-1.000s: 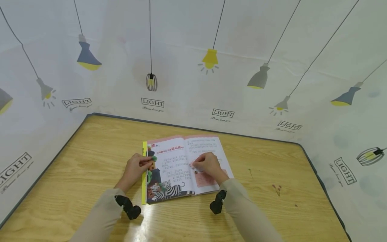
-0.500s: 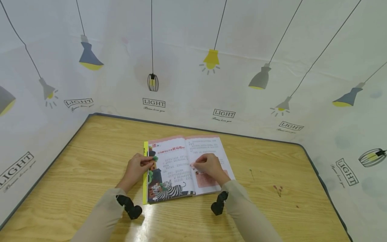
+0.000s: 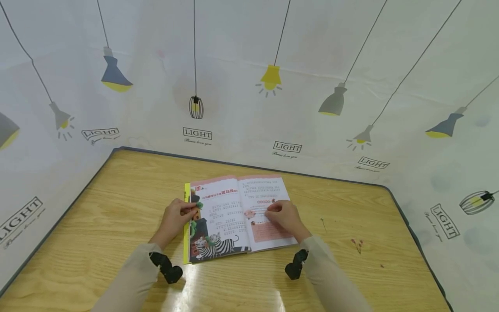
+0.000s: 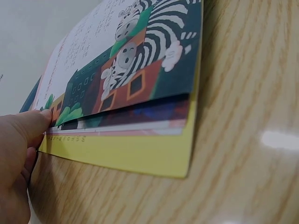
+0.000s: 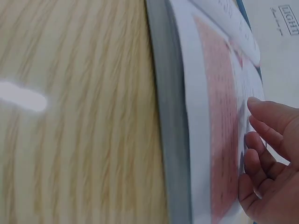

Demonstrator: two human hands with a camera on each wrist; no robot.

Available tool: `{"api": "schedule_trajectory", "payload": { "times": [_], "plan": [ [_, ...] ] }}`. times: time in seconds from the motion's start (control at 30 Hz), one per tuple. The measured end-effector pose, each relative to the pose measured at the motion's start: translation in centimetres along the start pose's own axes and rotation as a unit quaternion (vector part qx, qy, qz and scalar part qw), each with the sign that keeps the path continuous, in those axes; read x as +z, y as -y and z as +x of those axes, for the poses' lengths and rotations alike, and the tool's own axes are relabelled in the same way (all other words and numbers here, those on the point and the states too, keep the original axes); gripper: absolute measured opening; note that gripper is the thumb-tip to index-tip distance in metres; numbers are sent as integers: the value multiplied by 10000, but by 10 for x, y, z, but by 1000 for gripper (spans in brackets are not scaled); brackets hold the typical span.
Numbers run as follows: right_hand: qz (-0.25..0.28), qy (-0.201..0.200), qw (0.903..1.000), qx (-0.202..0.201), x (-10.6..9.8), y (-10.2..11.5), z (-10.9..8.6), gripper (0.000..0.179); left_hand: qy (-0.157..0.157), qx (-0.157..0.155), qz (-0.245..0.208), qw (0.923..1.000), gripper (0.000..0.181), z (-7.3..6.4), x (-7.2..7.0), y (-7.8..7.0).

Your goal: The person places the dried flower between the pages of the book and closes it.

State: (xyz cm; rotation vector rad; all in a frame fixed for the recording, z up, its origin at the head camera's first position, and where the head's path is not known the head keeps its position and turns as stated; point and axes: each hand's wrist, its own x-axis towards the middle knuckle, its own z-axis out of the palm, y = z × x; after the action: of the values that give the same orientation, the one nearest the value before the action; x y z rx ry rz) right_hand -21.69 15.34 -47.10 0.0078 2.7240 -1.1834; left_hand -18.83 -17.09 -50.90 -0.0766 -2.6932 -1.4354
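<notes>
An open magazine-like book (image 3: pixel 226 216) lies on the table, with zebras printed on its left page and a pink box on the right page. My left hand (image 3: pixel 174 219) pinches the left edge of the book, thumb on top of the pages. In the left wrist view the thumb (image 4: pixel 39 119) presses near the printed green leaves, and a yellow cover (image 4: pixel 159 158) shows below the page stack. My right hand (image 3: pixel 286 219) is over the right page, its fingers loosely curled with nothing between them. In the right wrist view the fingers (image 5: pixel 254 163) are close to the page; contact is unclear.
The wooden table (image 3: pixel 117 208) ends at a dark edge. Behind it and at the sides hangs a white sheet (image 3: pixel 234 108) printed with lamps. Small reddish marks (image 3: pixel 356 245) are on the table to the right of the book.
My right hand has moved right, from near the book's centre fold across the right page, uncovering a red heading and a pink picture. The left hand stays at the left edge.
</notes>
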Motion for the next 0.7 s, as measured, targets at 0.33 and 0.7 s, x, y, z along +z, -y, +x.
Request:
{"api": "schedule_trajectory", "payload": {
  "times": [0.33, 0.7],
  "plan": [
    [-174, -453, 9983, 307, -24, -33, -12, 20, 6, -14, 40, 10000, 25, 0, 2, 2],
    [-101, -886, 9953, 383, -32, -54, -23, 32, 66, -101, -2, 9999, 26, 0, 1, 1]
  ]
}}
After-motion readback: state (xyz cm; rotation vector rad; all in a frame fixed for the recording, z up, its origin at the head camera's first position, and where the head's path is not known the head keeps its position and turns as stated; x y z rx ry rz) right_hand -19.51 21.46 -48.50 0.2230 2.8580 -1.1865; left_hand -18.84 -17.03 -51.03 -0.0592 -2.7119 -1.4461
